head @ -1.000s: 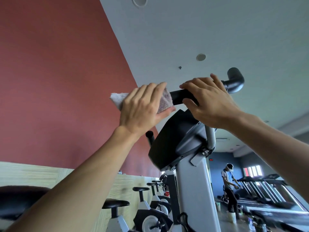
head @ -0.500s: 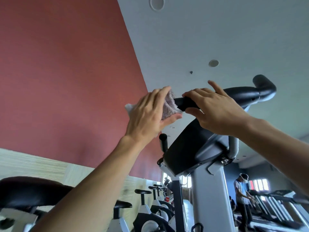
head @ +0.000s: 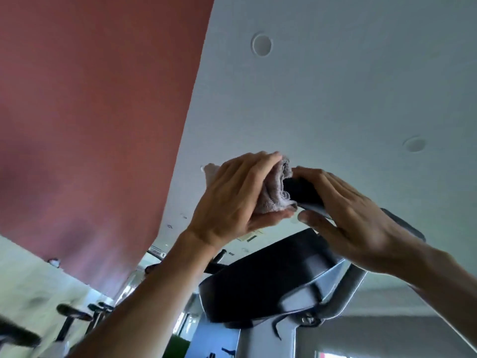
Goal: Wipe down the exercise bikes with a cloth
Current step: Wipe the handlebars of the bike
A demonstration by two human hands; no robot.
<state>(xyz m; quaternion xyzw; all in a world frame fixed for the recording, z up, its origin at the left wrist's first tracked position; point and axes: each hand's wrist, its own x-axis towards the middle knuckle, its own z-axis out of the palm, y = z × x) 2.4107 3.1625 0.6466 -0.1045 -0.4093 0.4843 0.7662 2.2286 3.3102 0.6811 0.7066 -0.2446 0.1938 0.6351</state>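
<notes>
Left hand (head: 232, 200) gripping cloth (head: 273, 195) around handlebar (head: 302, 189) end, right hand (head: 353, 215) curled over handlebar, mostly hiding it, console (head: 263, 285) below blurred, no legible writing

Bare forearms (head: 144, 301), no sleeves

Fuzzy terry cloth (head: 273, 192); seemingly matt handlebar (head: 302, 191).

The left hand (head: 232, 200) wraps the cloth (head: 273, 195) round the handlebar (head: 302, 189) end; the right hand (head: 353, 218) holds the bar just to its right. The console (head: 260, 282) sits below both, more bikes (head: 74, 316) lower left.
</notes>
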